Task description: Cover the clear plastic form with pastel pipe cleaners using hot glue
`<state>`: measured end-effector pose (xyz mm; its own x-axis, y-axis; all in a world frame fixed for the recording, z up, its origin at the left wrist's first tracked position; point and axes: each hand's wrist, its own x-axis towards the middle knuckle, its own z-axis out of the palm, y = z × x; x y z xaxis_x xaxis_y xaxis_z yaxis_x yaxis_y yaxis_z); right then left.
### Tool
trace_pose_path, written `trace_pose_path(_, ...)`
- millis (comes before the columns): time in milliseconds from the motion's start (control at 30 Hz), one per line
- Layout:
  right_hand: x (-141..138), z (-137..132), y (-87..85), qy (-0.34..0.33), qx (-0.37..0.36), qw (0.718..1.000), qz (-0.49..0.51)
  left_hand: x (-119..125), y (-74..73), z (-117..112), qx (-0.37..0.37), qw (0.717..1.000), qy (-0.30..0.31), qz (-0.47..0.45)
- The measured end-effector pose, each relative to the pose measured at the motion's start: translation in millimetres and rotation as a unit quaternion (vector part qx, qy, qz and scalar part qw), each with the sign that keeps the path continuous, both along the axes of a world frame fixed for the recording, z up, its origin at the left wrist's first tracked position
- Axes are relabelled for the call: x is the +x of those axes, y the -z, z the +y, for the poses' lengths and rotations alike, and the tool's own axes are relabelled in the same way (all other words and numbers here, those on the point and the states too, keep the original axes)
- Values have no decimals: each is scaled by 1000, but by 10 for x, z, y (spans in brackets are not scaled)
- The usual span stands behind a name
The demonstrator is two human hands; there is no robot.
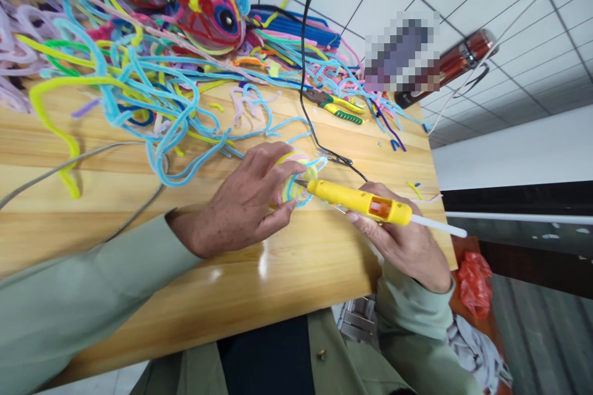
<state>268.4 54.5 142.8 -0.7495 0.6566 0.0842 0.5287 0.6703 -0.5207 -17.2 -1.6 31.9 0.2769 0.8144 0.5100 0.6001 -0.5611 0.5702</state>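
My left hand (252, 197) is closed around a small rounded piece of coiled pipe cleaners (302, 163) in yellow, pink and light blue. Gripped in my right hand (403, 237) is a yellow hot glue gun (352, 197), with a white glue stick (440, 226) poking out of its back end. The gun's dark nozzle meets the coiled piece, near my left thumb and fingertips. Parts of the piece are hidden by my left fingers. My right fingers are partly hidden behind the gun.
Loose light blue and yellow pipe cleaners (171, 111) cover the table's far left. A colourful fish figure (204, 9) lies among them. Pliers with yellow-green handles (336, 105), a black cord (304, 43) and a red-brown thermos flask (458, 62) lie beyond my hands. A red plastic bag (475, 284) is at the right.
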Motion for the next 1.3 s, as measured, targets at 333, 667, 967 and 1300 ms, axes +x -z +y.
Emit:
trace_pose_path(333, -1, -4, 4, -5, 11, 1000, 1, 18, -6, 7, 10, 1000, -2, -9)
trace_pose_path(667, -14, -12, 7, 5, 3, 1000, -4, 44, 14, 6, 14, 1000, -8, -17)
trace_pose_path(967, 8, -9, 11, 4, 8, 1000, -1, 18, -18, 7, 19, 1000, -4, 2)
trace_pose_path(1300, 11, 13, 38, 1, -8, 1000, 9, 63, 31, 8, 21, 999, -20, -14)
